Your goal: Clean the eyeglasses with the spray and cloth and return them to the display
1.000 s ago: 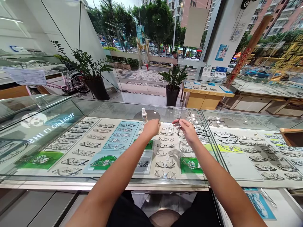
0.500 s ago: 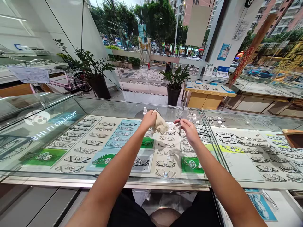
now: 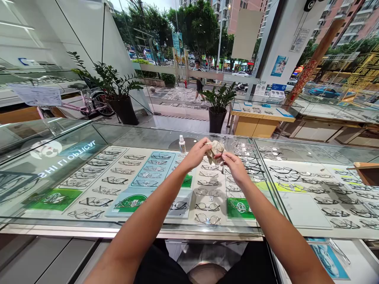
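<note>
Above the glass counter, my left hand is closed on a beige cloth. My right hand pinches a thin-framed pair of glasses, whose upper part lies against the cloth and is partly covered by it. Both hands are close together, with the cloth and glasses between them. Just left of my left hand, a small white bottle stands upright on the glass top. Rows of eyeglasses lie inside the case below.
The glass display counter spans the view, with a second case section at the right. Potted plants stand behind it. A wooden-sided display table is at the back right. Beyond the window, a person walks outside.
My left hand has moved right with the cloth, bringing it onto the glasses. The bottle now shows more fully. The person outside has moved left.
</note>
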The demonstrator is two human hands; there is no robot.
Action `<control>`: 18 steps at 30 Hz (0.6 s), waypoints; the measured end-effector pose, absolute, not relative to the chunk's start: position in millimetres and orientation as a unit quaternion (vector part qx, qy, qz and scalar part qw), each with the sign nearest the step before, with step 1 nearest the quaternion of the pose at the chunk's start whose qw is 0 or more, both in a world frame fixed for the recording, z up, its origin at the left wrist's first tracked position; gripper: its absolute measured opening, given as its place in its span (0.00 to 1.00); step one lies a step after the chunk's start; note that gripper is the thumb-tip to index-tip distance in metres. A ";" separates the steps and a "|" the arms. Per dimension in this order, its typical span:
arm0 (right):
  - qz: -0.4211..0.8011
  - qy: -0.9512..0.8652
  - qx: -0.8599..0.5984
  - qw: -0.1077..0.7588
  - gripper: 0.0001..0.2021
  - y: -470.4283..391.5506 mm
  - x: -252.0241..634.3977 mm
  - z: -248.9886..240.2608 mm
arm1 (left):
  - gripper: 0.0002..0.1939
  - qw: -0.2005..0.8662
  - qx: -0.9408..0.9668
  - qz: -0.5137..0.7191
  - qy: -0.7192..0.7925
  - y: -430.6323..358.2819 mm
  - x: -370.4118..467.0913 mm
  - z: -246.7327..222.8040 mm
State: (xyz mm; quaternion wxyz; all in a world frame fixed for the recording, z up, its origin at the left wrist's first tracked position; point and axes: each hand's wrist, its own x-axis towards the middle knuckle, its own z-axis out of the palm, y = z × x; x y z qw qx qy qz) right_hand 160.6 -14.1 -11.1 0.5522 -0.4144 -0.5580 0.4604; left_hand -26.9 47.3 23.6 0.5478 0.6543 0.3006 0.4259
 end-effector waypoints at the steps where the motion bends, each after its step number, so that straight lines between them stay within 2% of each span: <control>1: 0.461 -0.558 -0.415 0.552 0.15 -14.0 160.5 -11.3 | 0.11 0.544 0.664 0.424 0.289 47.0 -27.2 22.6; 7: 0.456 -0.570 -0.415 0.543 0.16 -12.9 160.3 -15.0 | 0.12 0.538 0.677 0.430 0.261 49.5 -24.3 14.4; 14: 0.478 -0.574 -0.391 0.538 0.16 -14.3 154.8 -17.8 | 0.20 0.544 0.631 0.486 0.264 40.4 -9.0 10.3; 18: 0.478 -0.588 -0.372 0.536 0.16 -16.8 151.7 -18.4 | 0.28 0.584 0.570 0.514 0.263 34.2 0.6 7.9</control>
